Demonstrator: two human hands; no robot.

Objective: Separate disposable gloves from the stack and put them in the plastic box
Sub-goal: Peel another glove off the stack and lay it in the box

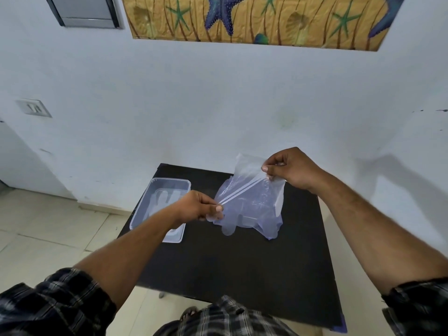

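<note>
A stack of thin clear disposable gloves (252, 204) hangs above the black table (242, 263), its fingers drooping onto the tabletop. My right hand (291, 169) pinches the upper cuff edge of the stack and holds it raised. My left hand (201, 206) pinches a lower edge, so a fold of film is stretched taut between the two hands. To the left, a clear plastic box (145, 207) sits on the table's left edge, partly hidden behind my left forearm. At least one clear glove (162, 197) lies flat inside it.
The small black table stands against a white wall. The plastic box overhangs near the table's left edge, with tiled floor (48, 226) below. A wall switch (34, 107) and a painted panel (254, 18) are on the wall, far from my hands.
</note>
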